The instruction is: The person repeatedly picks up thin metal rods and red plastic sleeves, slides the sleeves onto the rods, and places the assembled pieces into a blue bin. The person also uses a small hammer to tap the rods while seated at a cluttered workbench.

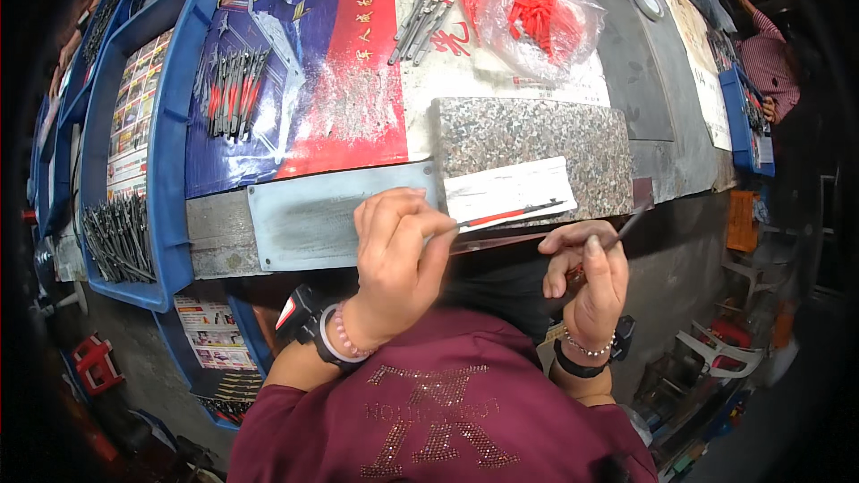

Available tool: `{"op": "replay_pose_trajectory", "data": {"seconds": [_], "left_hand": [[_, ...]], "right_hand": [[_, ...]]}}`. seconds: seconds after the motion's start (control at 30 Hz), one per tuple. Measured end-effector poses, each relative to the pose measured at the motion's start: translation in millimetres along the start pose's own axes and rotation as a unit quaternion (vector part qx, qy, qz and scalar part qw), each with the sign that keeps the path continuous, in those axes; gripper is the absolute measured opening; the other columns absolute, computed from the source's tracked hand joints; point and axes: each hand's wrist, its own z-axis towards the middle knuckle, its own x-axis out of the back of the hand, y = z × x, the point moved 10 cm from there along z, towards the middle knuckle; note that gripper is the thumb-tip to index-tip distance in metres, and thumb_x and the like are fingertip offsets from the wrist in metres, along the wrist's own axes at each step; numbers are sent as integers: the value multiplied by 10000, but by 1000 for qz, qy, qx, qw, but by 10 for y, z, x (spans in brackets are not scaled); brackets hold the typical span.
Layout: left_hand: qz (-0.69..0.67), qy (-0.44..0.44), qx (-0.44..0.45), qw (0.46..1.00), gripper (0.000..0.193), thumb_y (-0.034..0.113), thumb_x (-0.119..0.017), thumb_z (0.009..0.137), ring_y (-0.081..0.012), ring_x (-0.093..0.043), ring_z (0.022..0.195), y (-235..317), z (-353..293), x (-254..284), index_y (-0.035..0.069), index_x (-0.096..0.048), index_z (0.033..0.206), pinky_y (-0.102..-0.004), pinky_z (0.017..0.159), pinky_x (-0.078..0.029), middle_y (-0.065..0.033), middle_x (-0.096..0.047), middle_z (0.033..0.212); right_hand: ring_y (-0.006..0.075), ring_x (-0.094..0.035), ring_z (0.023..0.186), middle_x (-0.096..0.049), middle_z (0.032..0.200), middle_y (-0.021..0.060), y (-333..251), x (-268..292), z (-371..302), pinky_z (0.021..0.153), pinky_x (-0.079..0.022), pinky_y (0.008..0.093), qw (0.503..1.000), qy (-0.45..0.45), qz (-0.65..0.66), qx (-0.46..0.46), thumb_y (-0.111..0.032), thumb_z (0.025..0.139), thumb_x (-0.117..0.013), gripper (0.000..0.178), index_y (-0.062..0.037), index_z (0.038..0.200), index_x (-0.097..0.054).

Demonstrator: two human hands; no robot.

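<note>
My left hand [401,246] is closed, its thumb and forefinger pinching one end of a slim red-and-black tool [506,215]. That tool lies across a white sheet of paper [514,188], which rests on a speckled stone slab [528,134]. To the right, just off the table's front edge, my right hand [595,277] is closed around a thin dark metal tool [633,222]. Its tip points up and away to the right; the part inside my fingers is mostly hidden, so its exact kind is unclear. Left of the slab is a grey-blue plate [309,219] with dark smudges.
Red-and-black slim tools [234,94] are bunched on the left of the table. Several metal pieces [419,25] lie farther back, beside a clear bag [541,22] of red parts. A blue tray [174,139] holding dark pieces stands at the left. Another person [771,63] is at the far right.
</note>
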Motion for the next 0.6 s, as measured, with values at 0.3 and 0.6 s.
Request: {"op": "replay_pose_trajectory", "data": {"seconds": [0.3,0.6], "left_hand": [[5,-31,-49,998,249,-14,-736,677,-270,-615,856,365,-68,129,54,-619,885,-376,788,-404,-80,-600,875],[9,-37,-49,998,242,-30,-719,676,-267,-608,823,445,-69,150,46,-613,880,-367,764,-412,-82,-599,857]], "right_hand": [[72,-410,458,-658,876,122,427,-253,-47,424,-388,225,970,-37,195,-137,-119,953,-535,242,35,1135,-572],[68,-422,464,-644,845,107,471,-305,-30,427,-391,226,963,-34,230,-135,-150,955,-564,241,19,1127,-571]]}}
